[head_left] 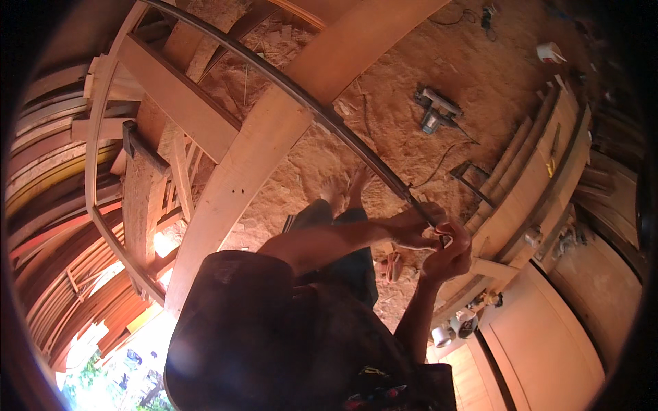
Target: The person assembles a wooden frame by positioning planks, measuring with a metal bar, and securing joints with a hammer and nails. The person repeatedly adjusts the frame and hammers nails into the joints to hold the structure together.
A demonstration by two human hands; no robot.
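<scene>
A long, dark, narrow bar (343, 135) runs from the upper left, across a wide wooden board (267, 140), down to my hands. It may be a bar clamp, but its far end is too unclear to tell. My left hand (413, 227) is closed around the bar near its close end, the arm reaching across my body. Just to the right, my right hand (449, 255) has its fingers bent round the very tip, where a small dark part shows between them. My fingers hide the detail of that end.
A power tool (439, 111) with a cord lies on the sawdust-covered floor (391, 75). Stacked timber (55, 164) lines the left. At right stand a workbench (528, 171), cans (442, 335) and flat panels (541, 335). A white container (550, 53) is at the far right.
</scene>
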